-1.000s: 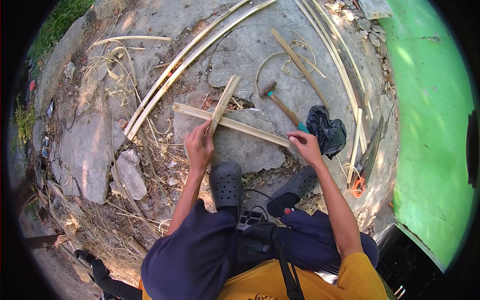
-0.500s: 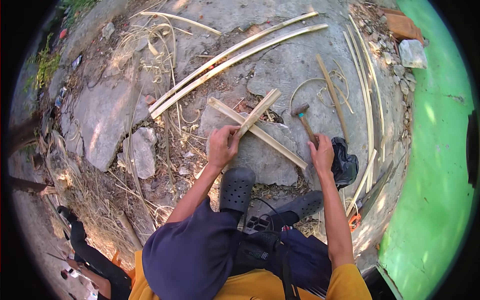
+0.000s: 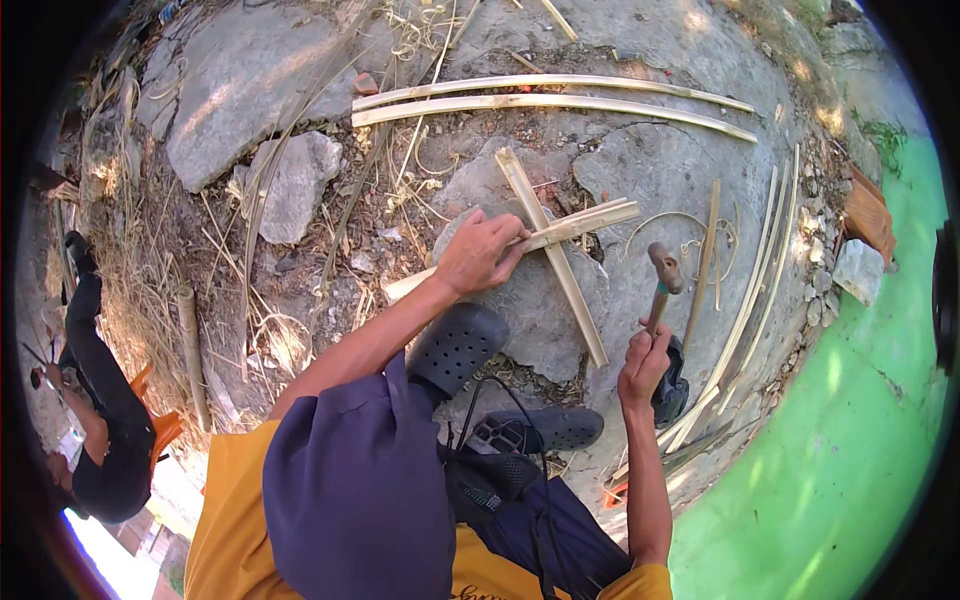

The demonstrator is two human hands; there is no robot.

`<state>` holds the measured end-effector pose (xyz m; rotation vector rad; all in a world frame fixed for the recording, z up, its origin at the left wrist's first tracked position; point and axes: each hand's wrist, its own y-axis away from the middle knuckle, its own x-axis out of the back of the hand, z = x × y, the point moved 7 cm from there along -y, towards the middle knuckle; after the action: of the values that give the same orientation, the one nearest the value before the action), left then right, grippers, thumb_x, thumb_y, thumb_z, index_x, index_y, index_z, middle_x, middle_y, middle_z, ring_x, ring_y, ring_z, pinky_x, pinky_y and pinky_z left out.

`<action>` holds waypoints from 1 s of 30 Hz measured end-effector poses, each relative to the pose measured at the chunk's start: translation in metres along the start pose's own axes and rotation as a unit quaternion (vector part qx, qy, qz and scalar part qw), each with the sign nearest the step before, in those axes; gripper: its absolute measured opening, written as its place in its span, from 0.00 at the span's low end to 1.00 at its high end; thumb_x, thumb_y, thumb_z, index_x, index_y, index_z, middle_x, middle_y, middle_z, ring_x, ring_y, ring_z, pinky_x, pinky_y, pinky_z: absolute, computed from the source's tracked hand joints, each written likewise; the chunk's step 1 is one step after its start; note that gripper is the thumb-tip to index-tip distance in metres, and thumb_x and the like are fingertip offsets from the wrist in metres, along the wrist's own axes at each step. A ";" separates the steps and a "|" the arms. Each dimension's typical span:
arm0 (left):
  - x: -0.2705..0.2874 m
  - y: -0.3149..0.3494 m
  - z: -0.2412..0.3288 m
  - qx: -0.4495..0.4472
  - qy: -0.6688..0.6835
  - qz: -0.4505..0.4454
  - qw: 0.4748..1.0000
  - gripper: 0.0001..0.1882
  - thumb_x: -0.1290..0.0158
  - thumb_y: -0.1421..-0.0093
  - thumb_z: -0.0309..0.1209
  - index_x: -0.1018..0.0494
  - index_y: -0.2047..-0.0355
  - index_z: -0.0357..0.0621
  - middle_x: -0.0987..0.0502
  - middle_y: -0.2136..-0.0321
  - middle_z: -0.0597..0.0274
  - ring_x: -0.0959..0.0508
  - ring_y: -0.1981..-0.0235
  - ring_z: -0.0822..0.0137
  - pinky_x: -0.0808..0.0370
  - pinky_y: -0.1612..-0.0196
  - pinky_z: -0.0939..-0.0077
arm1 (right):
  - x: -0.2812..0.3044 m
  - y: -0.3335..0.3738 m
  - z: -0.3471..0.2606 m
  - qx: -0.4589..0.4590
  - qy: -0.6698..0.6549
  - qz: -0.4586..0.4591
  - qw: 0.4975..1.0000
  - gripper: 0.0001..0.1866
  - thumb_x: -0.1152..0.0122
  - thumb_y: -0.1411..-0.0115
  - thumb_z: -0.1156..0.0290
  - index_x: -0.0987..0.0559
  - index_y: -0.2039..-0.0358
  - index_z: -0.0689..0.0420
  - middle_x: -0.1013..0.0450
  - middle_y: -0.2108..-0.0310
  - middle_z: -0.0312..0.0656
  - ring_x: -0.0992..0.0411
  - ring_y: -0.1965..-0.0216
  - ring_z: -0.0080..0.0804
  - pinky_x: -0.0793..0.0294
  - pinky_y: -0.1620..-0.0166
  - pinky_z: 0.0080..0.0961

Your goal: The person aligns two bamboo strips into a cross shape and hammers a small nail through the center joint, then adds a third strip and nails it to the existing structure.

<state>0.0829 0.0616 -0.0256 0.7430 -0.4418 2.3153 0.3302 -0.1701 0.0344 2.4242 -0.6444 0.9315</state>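
Two pale bamboo strips lie crossed over a flat stone slab in front of me. My left hand (image 3: 485, 252) is closed on the upper strip (image 3: 590, 222), just left of the crossing, with fingertips close to the joint. The lower strip (image 3: 575, 300) runs from far left to near right under it. In my right hand (image 3: 645, 365) is a hammer (image 3: 662, 285), gripped by its wooden handle and held upright, its metal head raised to the right of the cross. Whether a nail sits at the crossing is too small to tell.
Two long bamboo strips (image 3: 560, 101) lie beyond the cross; more thin strips (image 3: 770, 270) lie on the right. A black plastic bag (image 3: 674, 392) is behind my right hand. My clogs (image 3: 458, 345) stand near the slab. Another person (image 3: 110, 430) sits at the lower left.
My right hand has lifted the hammer from the ground to upright. My view has turned, so the scene appears rotated. My left hand still holds the upper strip near the crossing.
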 end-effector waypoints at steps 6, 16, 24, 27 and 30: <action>0.002 0.000 0.005 -0.014 -0.027 -0.009 0.999 0.07 0.39 0.35 0.29 0.25 0.59 0.46 0.25 0.67 0.61 0.25 0.67 0.55 0.36 0.59 0.62 | -0.039 0.015 -0.044 0.168 0.058 -0.152 0.972 0.16 0.42 0.27 0.70 0.26 0.42 0.58 0.20 0.67 0.58 0.19 0.69 0.63 0.22 0.67 0.50; -0.001 0.007 0.010 -0.046 -0.058 0.008 0.997 0.06 0.41 0.34 0.31 0.28 0.60 0.49 0.31 0.67 0.61 0.26 0.67 0.57 0.32 0.59 0.61 | -0.050 0.001 -0.041 0.185 0.086 -0.209 0.956 0.14 0.41 0.28 0.70 0.25 0.45 0.59 0.21 0.69 0.56 0.20 0.71 0.61 0.22 0.69 0.50; -0.004 0.008 0.005 -0.038 -0.072 -0.003 0.997 0.07 0.40 0.35 0.31 0.27 0.60 0.51 0.32 0.66 0.61 0.26 0.67 0.58 0.33 0.60 0.62 | -0.053 -0.001 -0.043 0.202 0.083 -0.202 0.955 0.14 0.41 0.28 0.70 0.25 0.44 0.59 0.21 0.68 0.56 0.20 0.71 0.61 0.22 0.69 0.49; -0.006 0.009 0.003 -0.027 -0.063 -0.017 0.998 0.07 0.40 0.36 0.31 0.27 0.60 0.51 0.31 0.66 0.61 0.26 0.67 0.57 0.33 0.60 0.61 | -0.052 -0.001 -0.042 0.222 0.082 -0.205 0.950 0.15 0.40 0.28 0.71 0.25 0.44 0.60 0.20 0.67 0.55 0.20 0.70 0.60 0.21 0.68 0.48; -0.005 0.006 0.004 -0.040 -0.049 0.001 0.998 0.07 0.40 0.36 0.31 0.26 0.60 0.51 0.30 0.68 0.62 0.26 0.68 0.57 0.34 0.60 0.61 | -0.054 -0.009 -0.039 0.235 0.097 -0.203 0.946 0.15 0.40 0.29 0.71 0.24 0.44 0.60 0.20 0.67 0.53 0.19 0.71 0.57 0.21 0.68 0.47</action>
<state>0.0839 0.0525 -0.0261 0.8186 -0.5764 2.2552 0.2801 -0.1276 0.0195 2.6640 0.1747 1.2237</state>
